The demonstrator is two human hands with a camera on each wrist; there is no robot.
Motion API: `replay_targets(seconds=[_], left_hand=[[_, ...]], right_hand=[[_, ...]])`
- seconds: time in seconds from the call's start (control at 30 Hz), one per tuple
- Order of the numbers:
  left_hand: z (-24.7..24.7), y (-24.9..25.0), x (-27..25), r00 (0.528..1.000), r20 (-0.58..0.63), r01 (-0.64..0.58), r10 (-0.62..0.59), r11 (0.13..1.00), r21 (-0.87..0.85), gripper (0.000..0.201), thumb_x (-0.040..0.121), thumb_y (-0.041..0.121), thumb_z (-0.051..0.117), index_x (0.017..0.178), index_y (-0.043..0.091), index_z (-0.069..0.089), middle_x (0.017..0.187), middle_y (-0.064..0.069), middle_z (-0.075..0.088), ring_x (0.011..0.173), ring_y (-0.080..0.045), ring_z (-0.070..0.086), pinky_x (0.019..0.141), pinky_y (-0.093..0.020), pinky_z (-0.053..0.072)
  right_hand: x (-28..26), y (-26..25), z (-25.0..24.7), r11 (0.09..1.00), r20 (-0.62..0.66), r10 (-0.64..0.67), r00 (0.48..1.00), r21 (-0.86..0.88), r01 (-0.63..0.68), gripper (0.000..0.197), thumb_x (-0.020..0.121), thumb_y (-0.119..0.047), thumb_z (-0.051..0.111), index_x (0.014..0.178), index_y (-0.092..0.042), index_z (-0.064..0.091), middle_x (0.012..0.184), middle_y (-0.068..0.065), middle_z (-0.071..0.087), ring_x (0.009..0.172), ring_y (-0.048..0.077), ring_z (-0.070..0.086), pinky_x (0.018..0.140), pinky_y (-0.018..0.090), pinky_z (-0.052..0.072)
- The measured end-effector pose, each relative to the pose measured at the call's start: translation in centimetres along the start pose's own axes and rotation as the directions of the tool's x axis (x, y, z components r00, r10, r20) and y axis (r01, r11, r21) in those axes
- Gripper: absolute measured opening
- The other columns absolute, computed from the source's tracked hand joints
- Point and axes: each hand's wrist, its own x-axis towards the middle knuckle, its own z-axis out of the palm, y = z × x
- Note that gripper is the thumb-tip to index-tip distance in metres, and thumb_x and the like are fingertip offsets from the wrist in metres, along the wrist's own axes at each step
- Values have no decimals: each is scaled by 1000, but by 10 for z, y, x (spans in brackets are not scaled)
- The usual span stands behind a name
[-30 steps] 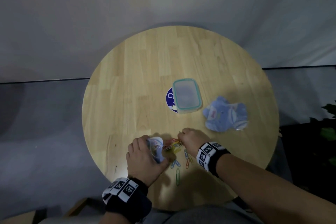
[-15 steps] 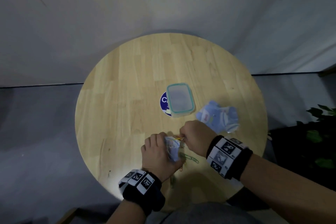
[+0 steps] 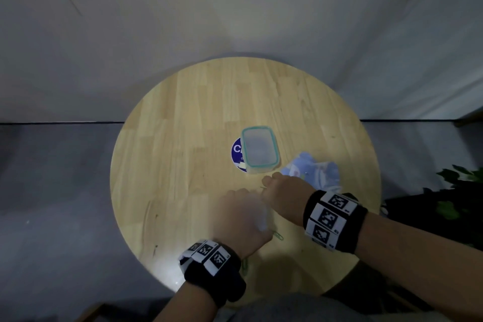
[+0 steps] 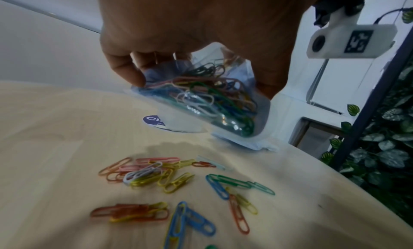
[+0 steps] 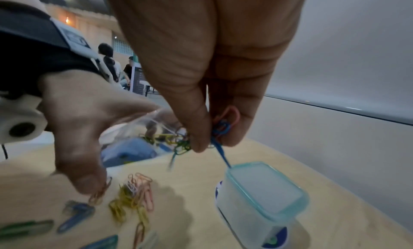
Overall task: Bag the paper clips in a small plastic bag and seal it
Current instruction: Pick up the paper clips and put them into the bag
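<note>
Left hand (image 4: 178, 23) gripped small clear plastic bag (image 4: 201, 101) of coloured paper clips — right-hand fingers (image 5: 192, 122) pinched several clips (image 5: 220, 129) at its mouth; others lay loose (image 4: 156, 173) on round wooden worktop (image 3: 183, 138).

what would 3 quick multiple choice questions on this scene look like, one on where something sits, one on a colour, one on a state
1. Where are the loose paper clips?
A. on the table
B. in the box
C. on the floor

2. What colour is the box rim?
A. red
B. teal
C. black

3. What state is the bag in?
A. sealed and set down
B. empty
C. partly filled, held by the left hand

Answers:
1 A, clips lie scattered on the wood.
2 B, the rim shows teal.
3 C, clips fill the bag while the right hand pinches more at its mouth.
</note>
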Motion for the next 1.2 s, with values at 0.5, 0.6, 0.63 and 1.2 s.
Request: replay_targets(seconds=[0.5,0.6,0.63,1.2], left_hand=[[4,16,6,996,-89,-35,29,997,-64,73,49,63,58,107,21,44,93,4,42,84,-22,43,67,-32,29],[3,16,8,992,-125,-24,11,995,-101,70,48,60,58,104,19,47,90,4,43,81,-23,44,65,-32,31],[3,16,9,989,-144,-25,9,994,-108,69,47,58,59,103,19,47,89,3,44,80,-24,45,64,-31,32],[-4,17,10,958,-285,-64,-10,966,-249,55,56,48,48,99,14,43,91,-4,49,81,-29,50,66,-37,38]], right_hand=[[-4,-9,5,517,-91,420,903,842,-156,28,74,5,59,82,-16,41,59,-1,49,62,27,54,61,40,48],[-1,-8,5,402,-7,475,880,891,-210,17,82,2,53,82,-13,46,61,-2,49,66,24,52,63,31,43],[-1,-8,4,387,4,471,882,898,-211,15,84,2,50,85,-12,48,63,0,52,69,25,54,64,30,44],[-28,-22,13,632,-173,337,925,771,-86,14,81,-27,67,89,-16,68,85,2,69,70,9,57,68,21,39]])
